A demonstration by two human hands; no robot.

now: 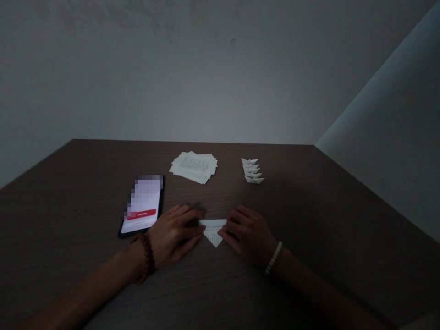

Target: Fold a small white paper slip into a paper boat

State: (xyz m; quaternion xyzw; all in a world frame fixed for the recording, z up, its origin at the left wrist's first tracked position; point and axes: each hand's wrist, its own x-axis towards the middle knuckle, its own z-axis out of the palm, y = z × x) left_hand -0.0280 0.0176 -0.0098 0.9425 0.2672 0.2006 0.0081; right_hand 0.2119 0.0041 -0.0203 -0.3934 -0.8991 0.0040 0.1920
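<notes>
A small printed paper [215, 231], folded into a triangle with its tip toward me, lies on the table between my hands. My left hand [178, 233] grips its left corner between thumb and fingers, and a dark beaded bracelet circles that wrist. On the right corner, my right hand [244, 234] pinches the paper in the same way; a pale beaded bracelet is on this wrist. Both outer corners of the paper are hidden under the fingers. Several folded paper boats [252, 171] stand in a close row beyond my right hand.
Beyond my left hand lies a loose stack of printed paper sheets [194, 167]. A phone [143, 204] with a lit screen and a red bar rests close by my left wrist. The brown table [103, 160] meets a grey wall [192, 82] at its far edge.
</notes>
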